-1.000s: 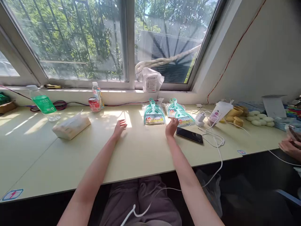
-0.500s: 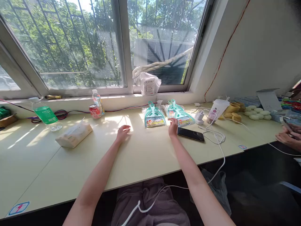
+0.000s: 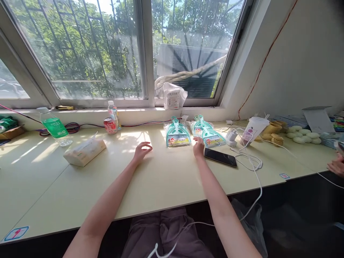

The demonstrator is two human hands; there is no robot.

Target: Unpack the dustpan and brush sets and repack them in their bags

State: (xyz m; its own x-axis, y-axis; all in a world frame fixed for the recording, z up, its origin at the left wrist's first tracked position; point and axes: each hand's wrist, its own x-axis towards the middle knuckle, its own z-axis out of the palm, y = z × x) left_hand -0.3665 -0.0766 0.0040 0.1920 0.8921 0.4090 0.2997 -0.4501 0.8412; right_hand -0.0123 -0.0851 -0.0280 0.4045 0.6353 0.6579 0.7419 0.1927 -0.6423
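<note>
Green label wraps a clear bottle (image 3: 55,126) at far L of the pale tbl (image 3: 158,186), w/ dark cable coil (image 3: 72,128) just behind it & a yellow-black tool (image 3: 64,107) on the sill (image 3: 139,111). Next R, nearer the edge, is a tissue pack (image 3: 85,152), then a red can (image 3: 110,125) beside a small bottle (image 3: 113,114). L hand (image 3: 142,150) is low over the tbl, fingers loosely bent, grip released, nothing in it. White wrapped pkt (image 3: 173,98) is on the sill, w/ the first dustpan set (image 3: 177,134) below it on the tbl, in clear wrap. R hand (image 3: 198,146) is btwn that one & the other dustpan sets (image 3: 211,136), which overlap; fingers curled, can't tell if it grips or touches any wrap. Black phone (image 3: 220,157) lies flat just R of R hand. Then white charger (image 3: 231,137), white cable (image 3: 249,161), cup w/ lid (image 3: 254,130), tan pcs (image 3: 274,134), pale oval pcs (image 3: 303,135) & open box (image 3: 317,120). Co-worker's hand (image 3: 336,165) is at far R edge, partly cut off.
</note>
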